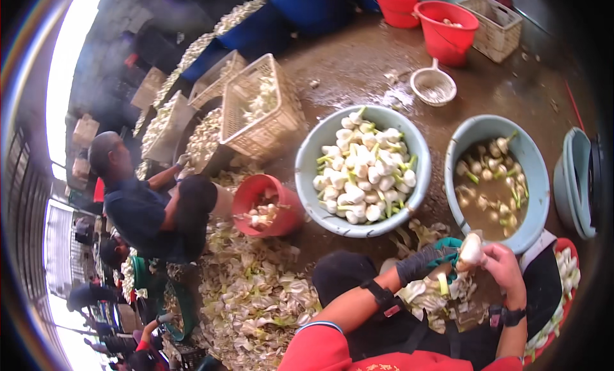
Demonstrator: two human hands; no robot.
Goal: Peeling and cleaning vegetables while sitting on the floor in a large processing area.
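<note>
My left hand (442,257), in a green and dark grey glove, grips a white garlic bulb (471,249) whose short pale green stem (442,284) points down toward my lap. The bare fingers of my right hand (502,266) pinch the other side of the bulb, and its fingertips are partly hidden. Below both hands lie loose garlic skins (424,294). Just beyond them stands a light blue tub (541,179) of muddy water with unpeeled garlic bulbs (494,167) in it. Another light blue tub (303,172), to its left, is heaped with white peeled bulbs (362,172).
A red bucket (290,208) with garlic stands at left, near a seated person (139,203) and a plastic crate (273,131). Garlic skins (259,294) cover the floor. A strainer (433,86), red buckets (446,40) and stacked tubs (573,189) stand farther out. A red basin (573,256) sits at right.
</note>
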